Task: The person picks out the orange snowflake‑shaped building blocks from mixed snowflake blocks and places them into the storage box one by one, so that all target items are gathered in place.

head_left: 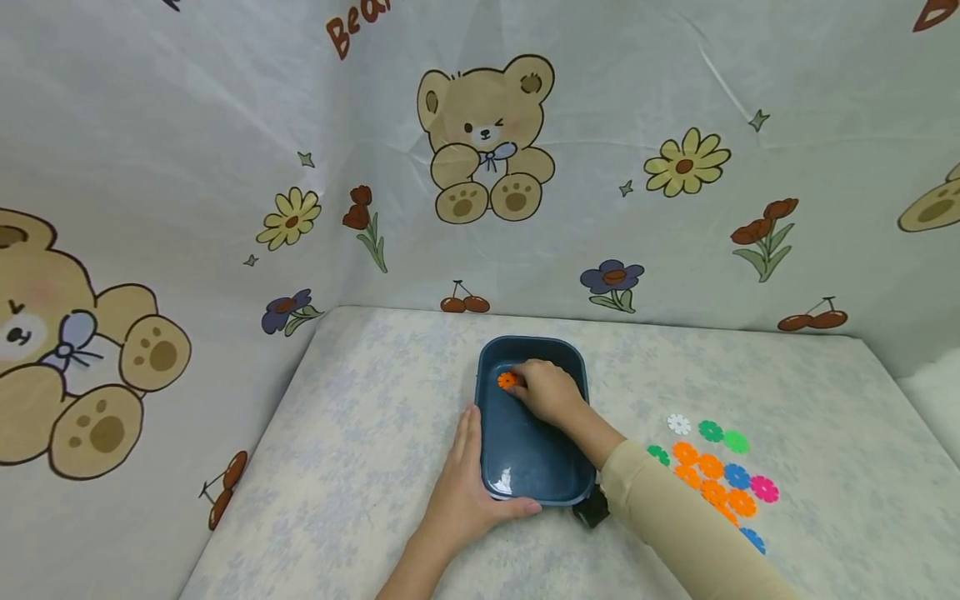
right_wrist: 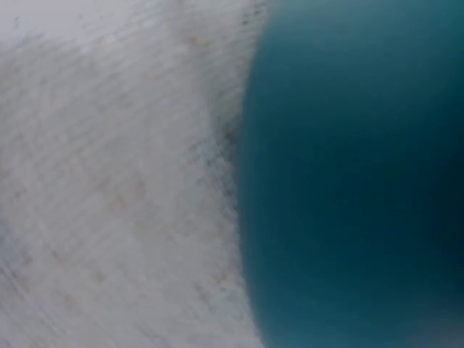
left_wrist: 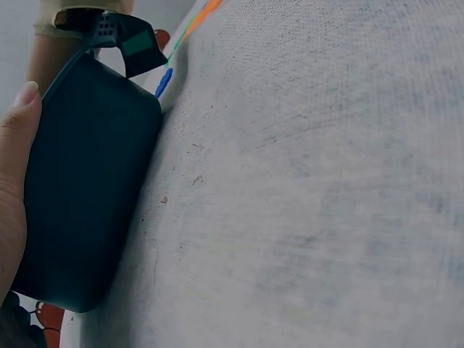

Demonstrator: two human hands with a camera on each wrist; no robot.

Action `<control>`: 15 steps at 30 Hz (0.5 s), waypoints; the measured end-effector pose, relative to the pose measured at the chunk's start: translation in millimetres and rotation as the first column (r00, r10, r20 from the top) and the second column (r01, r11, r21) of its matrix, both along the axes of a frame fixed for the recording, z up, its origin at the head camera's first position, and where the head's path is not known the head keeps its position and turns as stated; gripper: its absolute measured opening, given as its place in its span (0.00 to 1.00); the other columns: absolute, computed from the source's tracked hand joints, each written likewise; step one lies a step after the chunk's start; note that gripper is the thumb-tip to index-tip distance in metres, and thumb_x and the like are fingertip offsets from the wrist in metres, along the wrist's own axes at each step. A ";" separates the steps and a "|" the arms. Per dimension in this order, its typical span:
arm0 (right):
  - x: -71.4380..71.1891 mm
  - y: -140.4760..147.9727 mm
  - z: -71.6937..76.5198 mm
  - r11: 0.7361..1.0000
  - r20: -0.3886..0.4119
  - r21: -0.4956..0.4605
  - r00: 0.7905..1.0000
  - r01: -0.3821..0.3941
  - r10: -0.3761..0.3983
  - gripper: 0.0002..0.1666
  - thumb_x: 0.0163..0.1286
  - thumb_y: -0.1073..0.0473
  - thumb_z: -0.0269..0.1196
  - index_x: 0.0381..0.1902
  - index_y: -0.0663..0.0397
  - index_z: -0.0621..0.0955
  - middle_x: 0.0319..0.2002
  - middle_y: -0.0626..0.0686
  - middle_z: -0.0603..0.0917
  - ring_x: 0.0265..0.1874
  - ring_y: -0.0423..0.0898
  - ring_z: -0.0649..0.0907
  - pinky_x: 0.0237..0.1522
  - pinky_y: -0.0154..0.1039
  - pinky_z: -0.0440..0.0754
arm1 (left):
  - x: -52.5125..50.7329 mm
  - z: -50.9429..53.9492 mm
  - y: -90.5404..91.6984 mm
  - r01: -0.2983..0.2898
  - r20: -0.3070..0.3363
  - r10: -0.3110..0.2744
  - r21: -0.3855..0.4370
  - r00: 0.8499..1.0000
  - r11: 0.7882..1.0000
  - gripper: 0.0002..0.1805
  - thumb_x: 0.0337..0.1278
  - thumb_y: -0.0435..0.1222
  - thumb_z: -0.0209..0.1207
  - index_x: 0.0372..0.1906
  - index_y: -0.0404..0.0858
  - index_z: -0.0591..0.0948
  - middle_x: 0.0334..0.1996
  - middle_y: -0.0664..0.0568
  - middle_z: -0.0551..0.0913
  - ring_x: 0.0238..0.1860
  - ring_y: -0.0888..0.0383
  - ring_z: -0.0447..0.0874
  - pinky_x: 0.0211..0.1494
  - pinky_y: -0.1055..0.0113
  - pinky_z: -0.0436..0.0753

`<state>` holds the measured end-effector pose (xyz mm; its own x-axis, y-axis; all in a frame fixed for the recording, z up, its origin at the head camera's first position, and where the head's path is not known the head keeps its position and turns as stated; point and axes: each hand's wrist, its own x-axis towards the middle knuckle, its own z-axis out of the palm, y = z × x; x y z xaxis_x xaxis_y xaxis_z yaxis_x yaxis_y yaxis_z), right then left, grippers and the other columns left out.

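A dark blue rectangular tray (head_left: 536,454) lies on the table. Inside its far half, my right hand (head_left: 551,392) pinches an orange flower-shaped disc (head_left: 507,381) between fingertips and thumb, low over the tray floor. My left hand (head_left: 468,487) rests against the near left corner, fingers straight along the left side and thumb stretched along the near rim. In the left wrist view the thumb (left_wrist: 20,138) lies against the tray's outer wall (left_wrist: 94,174). The right wrist view shows only the blurred tray wall (right_wrist: 348,181) and tablecloth; the right hand is outside it.
Right of the tray lie several flower-shaped discs: a white disc (head_left: 678,424), a pink disc (head_left: 765,488), a blue disc (head_left: 737,476), plus orange and green ones. A black wrist device (head_left: 592,508) hangs beneath the right sleeve. Bear-printed cloth (head_left: 600,233) stands behind the table.
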<state>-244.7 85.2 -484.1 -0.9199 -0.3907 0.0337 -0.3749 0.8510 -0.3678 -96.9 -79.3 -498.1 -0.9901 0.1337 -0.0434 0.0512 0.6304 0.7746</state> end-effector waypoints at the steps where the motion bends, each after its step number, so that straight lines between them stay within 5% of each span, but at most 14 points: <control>1: 1.5 0.9 1.8 1.000 -0.012 0.000 1.000 -0.004 0.004 0.19 0.67 0.52 0.68 0.53 0.53 0.85 0.32 0.49 0.82 0.26 0.42 0.77 0.30 0.38 0.77 | 0.1 -0.1 0.3 0.000 0.003 0.000 -0.002 1.000 1.000 0.77 0.30 0.70 0.72 0.80 0.53 0.35 0.81 0.57 0.35 0.81 0.52 0.41 0.75 0.41 0.63; 8: 17.6 24.0 34.0 0.988 -0.073 -0.150 0.997 -0.024 0.014 0.23 0.68 0.53 0.67 0.59 0.53 0.82 0.38 0.47 0.85 0.30 0.40 0.79 0.33 0.36 0.79 | -0.8 0.5 2.0 -0.010 0.011 0.010 -0.002 1.000 1.000 0.77 0.29 0.70 0.72 0.80 0.54 0.35 0.82 0.56 0.36 0.81 0.50 0.43 0.75 0.40 0.64; 15: 38.0 95.1 59.7 0.981 -0.095 -0.195 0.995 0.015 -0.034 0.20 0.69 0.56 0.65 0.58 0.51 0.82 0.42 0.50 0.85 0.26 0.42 0.73 0.29 0.34 0.76 | -0.3 0.2 2.1 -0.023 0.011 0.023 0.045 1.000 0.999 0.78 0.26 0.68 0.75 0.80 0.56 0.36 0.81 0.57 0.37 0.81 0.50 0.43 0.75 0.39 0.63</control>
